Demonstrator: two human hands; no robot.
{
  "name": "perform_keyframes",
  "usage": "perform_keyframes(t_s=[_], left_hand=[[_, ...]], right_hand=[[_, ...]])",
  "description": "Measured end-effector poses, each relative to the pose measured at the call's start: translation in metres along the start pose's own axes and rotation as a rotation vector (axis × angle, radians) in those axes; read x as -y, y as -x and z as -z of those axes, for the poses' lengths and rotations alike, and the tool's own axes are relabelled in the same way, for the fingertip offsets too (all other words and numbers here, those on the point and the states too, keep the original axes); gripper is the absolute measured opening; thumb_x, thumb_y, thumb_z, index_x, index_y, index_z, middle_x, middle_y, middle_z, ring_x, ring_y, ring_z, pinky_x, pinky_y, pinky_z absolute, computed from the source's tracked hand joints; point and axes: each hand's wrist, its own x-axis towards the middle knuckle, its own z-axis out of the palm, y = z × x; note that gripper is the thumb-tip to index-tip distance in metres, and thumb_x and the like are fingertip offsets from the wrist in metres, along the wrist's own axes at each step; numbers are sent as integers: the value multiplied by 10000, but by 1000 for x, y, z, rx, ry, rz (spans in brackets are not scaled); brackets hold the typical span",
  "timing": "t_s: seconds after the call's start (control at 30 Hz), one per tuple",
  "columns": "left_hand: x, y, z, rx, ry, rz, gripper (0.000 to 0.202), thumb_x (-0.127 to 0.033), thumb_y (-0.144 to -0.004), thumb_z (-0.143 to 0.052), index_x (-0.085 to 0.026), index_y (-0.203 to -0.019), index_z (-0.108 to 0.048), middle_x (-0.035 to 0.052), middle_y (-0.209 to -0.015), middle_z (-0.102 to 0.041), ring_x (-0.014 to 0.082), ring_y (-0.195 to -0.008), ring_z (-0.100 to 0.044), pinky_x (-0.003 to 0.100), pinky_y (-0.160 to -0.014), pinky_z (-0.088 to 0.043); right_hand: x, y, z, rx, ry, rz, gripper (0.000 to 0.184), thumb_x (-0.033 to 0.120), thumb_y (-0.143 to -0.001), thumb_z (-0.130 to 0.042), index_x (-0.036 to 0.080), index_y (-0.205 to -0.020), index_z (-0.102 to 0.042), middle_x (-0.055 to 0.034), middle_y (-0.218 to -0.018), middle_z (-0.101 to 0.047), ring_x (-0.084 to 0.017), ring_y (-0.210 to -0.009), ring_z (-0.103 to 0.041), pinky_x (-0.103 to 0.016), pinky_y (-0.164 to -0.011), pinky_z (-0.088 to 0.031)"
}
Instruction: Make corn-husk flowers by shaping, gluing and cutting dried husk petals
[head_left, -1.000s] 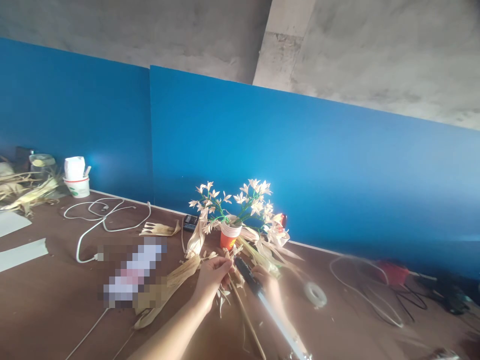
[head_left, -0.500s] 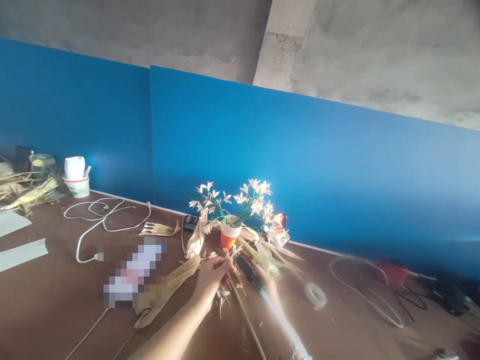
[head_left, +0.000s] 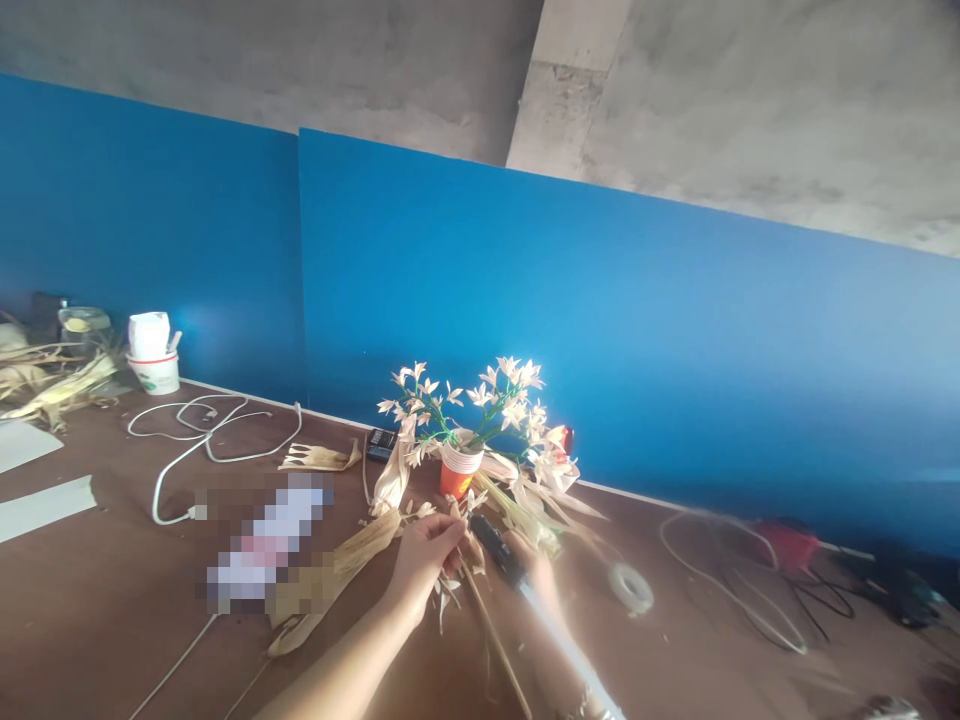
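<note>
My left hand is closed in a pinch on a small piece of dried corn husk; part of it is hidden by the fingers. My right hand wraps round a black glue gun, with a long pale glue stick running back along the forearm. The gun's tip is close to the left fingertips; contact cannot be made out. Just beyond the hands, an orange-and-white paper cup holds green stems with cream husk flowers. Loose husk strips lie left of my left hand.
A white cable loops across the table at left, near a pixelated object. A white tub and a husk pile stand at far left. Right of my hands lie a tape roll and cables. A blue partition closes the back.
My right hand has brought the glue gun's tip slightly left, nearer to the left fingertips. My left hand stays almost still with the husk piece.
</note>
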Motion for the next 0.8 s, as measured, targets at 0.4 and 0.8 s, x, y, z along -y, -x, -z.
perform_keyframes(t_s=[0.4, 0.8], left_hand=[[0, 0, -1, -3, 12, 8, 286, -389, -611, -793, -118, -676, -732, 18, -562, -669, 57, -387, -490, 159, -358, -353], [0, -1, 0, -5, 6, 12, 297, -403, -596, -806, -126, -672, -732, 25, -572, -675, 70, -390, -494, 178, -363, -362]], right_hand=[[1, 2, 1, 4, 23, -3, 223, 209, -755, -566, 223, -618, -390, 34, -624, -489, -126, -557, -484, -228, -516, -380], [7, 0, 3, -16, -2, -31, 217, 228, -732, -582, 225, -594, -414, 33, -603, -492, -129, -542, -477, -240, -508, -370]])
